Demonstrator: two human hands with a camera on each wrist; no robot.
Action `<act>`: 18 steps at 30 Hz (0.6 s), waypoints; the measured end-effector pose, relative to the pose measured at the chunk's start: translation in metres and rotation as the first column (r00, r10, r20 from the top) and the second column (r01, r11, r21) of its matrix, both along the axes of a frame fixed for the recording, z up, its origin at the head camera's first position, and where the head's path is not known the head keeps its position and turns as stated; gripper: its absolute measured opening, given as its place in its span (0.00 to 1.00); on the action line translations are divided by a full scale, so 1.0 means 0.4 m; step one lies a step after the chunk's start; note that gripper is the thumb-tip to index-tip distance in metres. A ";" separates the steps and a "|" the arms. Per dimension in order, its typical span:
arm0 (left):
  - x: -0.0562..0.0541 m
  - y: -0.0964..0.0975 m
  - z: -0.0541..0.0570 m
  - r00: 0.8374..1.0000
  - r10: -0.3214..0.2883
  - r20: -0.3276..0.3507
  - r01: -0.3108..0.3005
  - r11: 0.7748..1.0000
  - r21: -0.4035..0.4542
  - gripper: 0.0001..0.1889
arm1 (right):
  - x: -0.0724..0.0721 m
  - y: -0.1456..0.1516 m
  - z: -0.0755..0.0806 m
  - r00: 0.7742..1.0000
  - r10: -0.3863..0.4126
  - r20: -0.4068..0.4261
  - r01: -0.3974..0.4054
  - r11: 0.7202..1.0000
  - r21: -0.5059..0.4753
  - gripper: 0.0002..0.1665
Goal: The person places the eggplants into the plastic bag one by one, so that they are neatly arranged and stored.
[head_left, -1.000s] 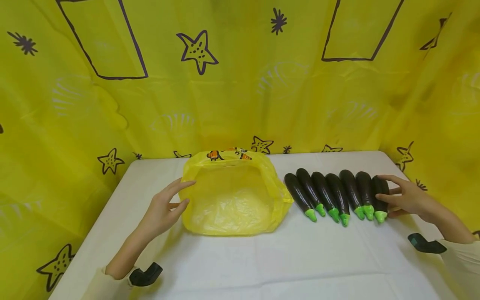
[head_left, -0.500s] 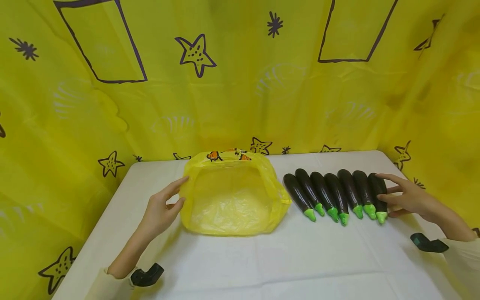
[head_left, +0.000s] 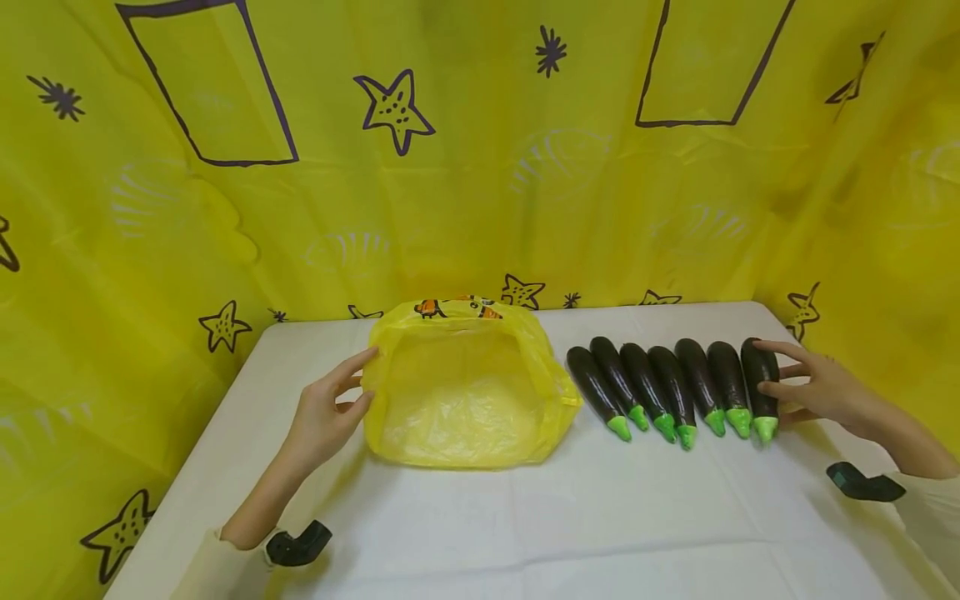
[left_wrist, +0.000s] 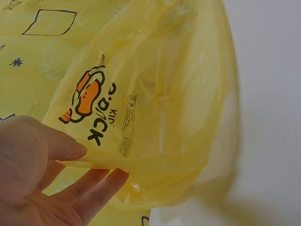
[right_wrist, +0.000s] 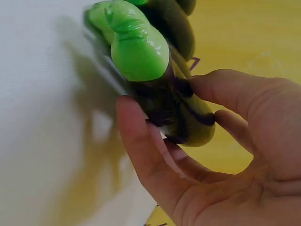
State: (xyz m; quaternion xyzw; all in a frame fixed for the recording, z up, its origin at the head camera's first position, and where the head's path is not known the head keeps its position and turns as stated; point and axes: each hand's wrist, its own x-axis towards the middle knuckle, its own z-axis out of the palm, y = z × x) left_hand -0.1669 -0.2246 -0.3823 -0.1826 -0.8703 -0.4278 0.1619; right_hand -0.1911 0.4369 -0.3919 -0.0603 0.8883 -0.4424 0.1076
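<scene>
A yellow translucent plastic bag point(head_left: 465, 400) lies with its wide mouth facing me in the head view. My left hand point(head_left: 327, 414) holds its left rim, thumb and fingertips at the film; in the left wrist view the bag's printed side point(left_wrist: 96, 108) rises beyond the fingers point(left_wrist: 101, 188). To the right, several dark purple eggplants with green stem ends point(head_left: 671, 387) lie side by side. Around the rightmost eggplant point(head_left: 760, 379) my right hand point(head_left: 821, 387) curls its thumb and fingers. In the right wrist view that eggplant's green end point(right_wrist: 138, 47) points toward the camera.
A white cloth point(head_left: 585, 517) covers the table. Yellow curtains point(head_left: 465, 200) with starfish drawings hang behind it and along both sides. A dark wrist device point(head_left: 298, 546) sits at the left sleeve, another dark device point(head_left: 866, 483) at the right sleeve.
The rightmost eggplant has shifted slightly away from its neighbour, opening a narrow gap, with my right hand on it. My left fingers have drawn back slightly at the bag's left rim.
</scene>
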 end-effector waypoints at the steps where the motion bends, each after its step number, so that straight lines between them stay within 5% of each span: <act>1: -0.001 0.000 0.002 1.000 0.001 0.002 -0.001 1.000 -0.001 0.33 | 0.000 0.000 0.006 1.000 -0.002 -0.007 0.002 1.000 -0.004 0.45; 18: 0.002 -0.003 0.006 1.000 -0.002 0.016 0.001 1.000 0.013 0.34 | 0.017 -0.052 0.075 0.996 0.033 -0.081 -0.038 0.998 -0.059 0.44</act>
